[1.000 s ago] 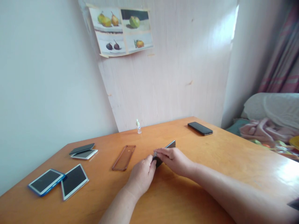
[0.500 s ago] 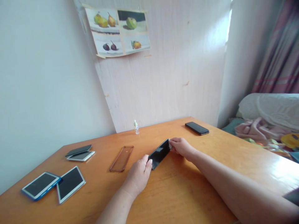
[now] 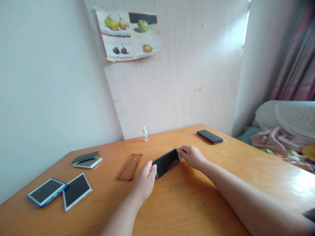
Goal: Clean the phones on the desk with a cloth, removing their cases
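A black smartphone [image 3: 166, 164] is held tilted above the table, its dark screen facing me. My left hand [image 3: 145, 180] grips its near left end, thumb over the front edge. At the far right end, my right hand [image 3: 193, 156] pinches a small whitish piece of cloth or tissue [image 3: 178, 154] against the phone's edge. Most of that piece is hidden by the fingers. To the left of my left hand, a clear brownish phone case [image 3: 130, 167] lies flat on the table.
On the wooden table [image 3: 187, 203] are a small spray bottle [image 3: 145, 135] at the back and another black phone [image 3: 210, 136] at the back right. At left lie a blue-cased phone [image 3: 46, 192], a white phone [image 3: 77, 191], and a dark phone [image 3: 85, 157] leaning on a white one [image 3: 88, 163].
The phone has turned so its screen faces me more and it lies closer to level. My left hand has shifted slightly left with it, while the right stays at the far end.
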Motion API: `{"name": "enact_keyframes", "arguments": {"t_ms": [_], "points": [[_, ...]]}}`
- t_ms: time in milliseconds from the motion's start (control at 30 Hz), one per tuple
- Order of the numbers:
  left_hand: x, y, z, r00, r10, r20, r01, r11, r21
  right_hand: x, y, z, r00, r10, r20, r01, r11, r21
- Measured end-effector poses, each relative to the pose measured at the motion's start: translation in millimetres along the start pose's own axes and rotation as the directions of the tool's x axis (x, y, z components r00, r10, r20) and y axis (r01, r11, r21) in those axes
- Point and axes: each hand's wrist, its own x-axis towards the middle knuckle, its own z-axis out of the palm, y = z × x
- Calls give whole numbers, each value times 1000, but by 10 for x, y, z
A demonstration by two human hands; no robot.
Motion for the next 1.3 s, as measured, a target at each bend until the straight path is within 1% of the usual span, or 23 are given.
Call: {"name": "enact_keyframes", "arguments": {"t_ms": [133, 233, 300, 367, 467, 533, 600, 667, 767, 833, 900, 1000, 1067, 1133, 1200, 1300], "points": [[11, 30, -53, 992, -127, -26, 117, 964, -239, -47, -127, -14, 995, -72, -69, 75, 996, 47], [1, 62, -88, 986, -166, -28, 148, 932, -330, -100, -202, -8, 989, -107, -100, 122, 979, 165], [-13, 86, -104, 987, -161, -13, 145, 922, -359, -132, -240, -2, 986, -156, -64, 167, 956, 242], [-28, 108, -115, 988, -156, 9, 148, 910, -388, -157, -265, 3, 978, -206, 33, 185, 930, 317], [-39, 126, -129, 980, -197, 7, 180, 878, -443, -175, -269, 24, 953, -225, 203, 127, 904, 409], [-35, 128, -141, 969, -245, 20, 224, 848, -480, -176, -252, 58, 938, -228, 259, 91, 887, 452], [-27, 128, -156, 960, -275, 57, 263, 807, -529, -171, -225, 114, 939, -223, 261, 72, 872, 485], [-20, 134, -167, 957, -276, 92, 274, 750, -602, -164, -198, 183, 952, -184, 244, 36, 859, 510], [-21, 147, -146, 967, -234, 97, 230, 651, -723, -161, -185, 286, 974, -107, 202, -30, 817, 576], [-27, 146, -98, 974, -214, 77, 196, 620, -760, -164, -207, 337, 979, -57, 196, -82, 767, 637], [-31, 135, -38, 979, -201, 37, 162, 650, -742, -174, -253, 363, 981, -33, 193, -111, 720, 685], [-31, 122, 16, 979, -188, -76, 94, 754, -650, -198, -344, 354, 984, -57, 167, -81, 692, 717], [-32, 135, 0, 972, -171, -159, 49, 816, -577, -215, -395, 327, 983, -84, 166, -60, 703, 709], [-37, 161, -52, 960, -140, -241, 3, 870, -492, -227, -423, 299, 979, -89, 186, -65, 724, 687], [-46, 183, -123, 940, -103, -324, -34, 920, -390, -228, -424, 281, 977, -73, 200, -82, 738, 670], [-62, 189, -219, 907, -41, -419, -42, 981, -188, -216, -400, 270, 981, -37, 193, -100, 749, 655]]}}
